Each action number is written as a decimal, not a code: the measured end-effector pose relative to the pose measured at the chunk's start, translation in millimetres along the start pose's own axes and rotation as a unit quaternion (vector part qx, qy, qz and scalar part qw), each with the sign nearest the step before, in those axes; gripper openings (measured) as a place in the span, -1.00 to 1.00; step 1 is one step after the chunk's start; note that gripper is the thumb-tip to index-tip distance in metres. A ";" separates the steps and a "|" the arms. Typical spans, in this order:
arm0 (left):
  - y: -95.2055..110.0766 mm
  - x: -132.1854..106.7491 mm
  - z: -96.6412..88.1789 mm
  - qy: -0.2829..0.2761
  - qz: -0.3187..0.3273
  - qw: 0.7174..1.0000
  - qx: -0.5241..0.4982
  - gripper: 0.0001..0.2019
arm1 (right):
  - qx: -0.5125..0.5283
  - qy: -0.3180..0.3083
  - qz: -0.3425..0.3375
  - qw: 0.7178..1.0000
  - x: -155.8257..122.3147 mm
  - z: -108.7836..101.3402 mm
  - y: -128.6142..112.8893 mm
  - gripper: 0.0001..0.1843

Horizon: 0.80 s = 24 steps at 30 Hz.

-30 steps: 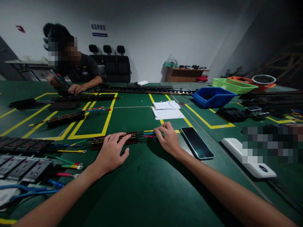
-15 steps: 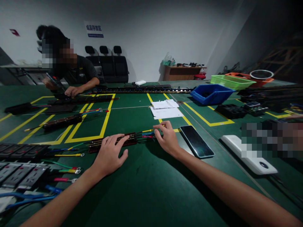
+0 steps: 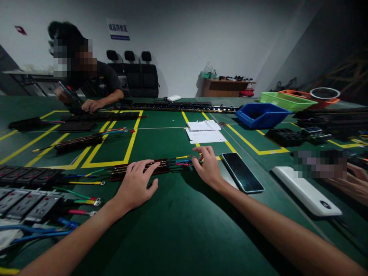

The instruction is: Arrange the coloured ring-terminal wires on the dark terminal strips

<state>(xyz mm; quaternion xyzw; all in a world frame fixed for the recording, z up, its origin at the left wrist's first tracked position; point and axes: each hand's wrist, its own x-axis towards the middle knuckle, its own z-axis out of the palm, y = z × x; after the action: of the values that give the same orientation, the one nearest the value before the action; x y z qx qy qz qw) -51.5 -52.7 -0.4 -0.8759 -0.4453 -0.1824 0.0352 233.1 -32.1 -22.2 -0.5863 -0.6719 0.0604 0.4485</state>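
Observation:
My left hand (image 3: 138, 182) lies with spread fingers on a dark strip-shaped part (image 3: 161, 166) that has brass-coloured rails along it. It rests on top of the strip and is not wrapped round it. From the strip's right end come yellow, blue and red wires (image 3: 179, 162) with terminal ends. My right hand (image 3: 208, 166) hovers at those wire ends, thumb and forefinger apart with nothing visible between them. At the strip's left end, green and blue wires (image 3: 96, 173) run out towards the socket strip (image 3: 31, 177).
A phone (image 3: 243, 172) lies right of my right hand, near a white power bank (image 3: 306, 190). Paper sheets (image 3: 205, 135) and a blue bin (image 3: 260, 116) are farther back. Grey socket modules (image 3: 31, 205) sit at left. A co-worker (image 3: 100, 82) works across the table; another person's hand (image 3: 355, 180) is at right.
The view has shifted slightly. My right hand has drawn a little to the right from the wire ends, its fingers parting. My left hand stays on the strip. The other person's hand shows more at right.

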 end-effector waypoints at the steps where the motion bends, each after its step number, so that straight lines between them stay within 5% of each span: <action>1: 0.0 -0.1 0.0 0.000 0.000 1.000 -0.001 -0.50 | 0.005 0.017 0.001 1.000 0.0 -0.7 -0.6 -0.75; 4: 0.4 -0.1 -0.8 0.001 -0.003 1.000 -0.006 -0.51 | 0.008 0.045 0.001 0.999 -0.5 -2.1 -1.4 -0.77; 10: 0.5 0.3 -1.6 0.000 -0.006 1.000 -0.009 -0.50 | -0.012 -0.032 -0.011 0.999 -0.9 0.0 2.3 -0.77; 15: -0.7 0.1 -0.3 0.005 -0.003 1.000 -0.009 -0.50 | 0.021 0.037 -0.016 0.999 -0.4 0.7 3.6 -0.76; 20: -0.3 0.4 -1.2 0.006 -0.001 1.000 -0.005 -0.50 | 0.010 -0.009 -0.018 1.000 0.7 0.9 3.0 -0.73; 24: 0.0 0.8 -1.8 0.007 -0.001 1.000 -0.006 -0.50 | 0.026 0.018 -0.020 0.999 1.4 0.9 2.5 -0.78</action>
<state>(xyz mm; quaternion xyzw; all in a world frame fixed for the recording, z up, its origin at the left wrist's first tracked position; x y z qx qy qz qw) -51.6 -52.5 1.6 -0.8742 -0.4451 -0.1913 0.0327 234.5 -29.8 -23.6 -0.5619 -0.6736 0.0577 0.4767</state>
